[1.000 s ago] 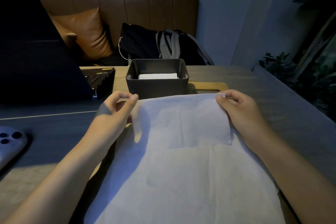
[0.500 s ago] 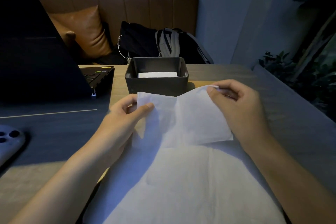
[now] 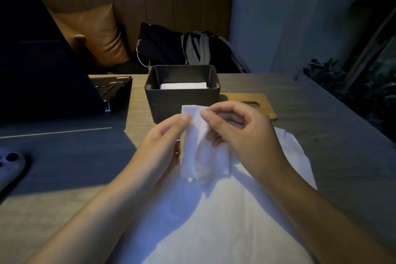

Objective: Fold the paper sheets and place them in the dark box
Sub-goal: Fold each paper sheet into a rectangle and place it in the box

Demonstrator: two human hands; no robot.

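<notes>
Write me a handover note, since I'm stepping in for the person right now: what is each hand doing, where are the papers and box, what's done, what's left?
Left hand: pinches the left edge of the small white paper sheet.
Right hand: pinches the same sheet's right side, folding it together above the table.
Dark rectangular plastic box: just beyond the hands, open, with one folded white sheet inside.
Large white unfolded paper: lies flat under the hands.
Done: one sheet boxed.
Left: finish this fold, box it, then handle the remaining paper.
</notes>
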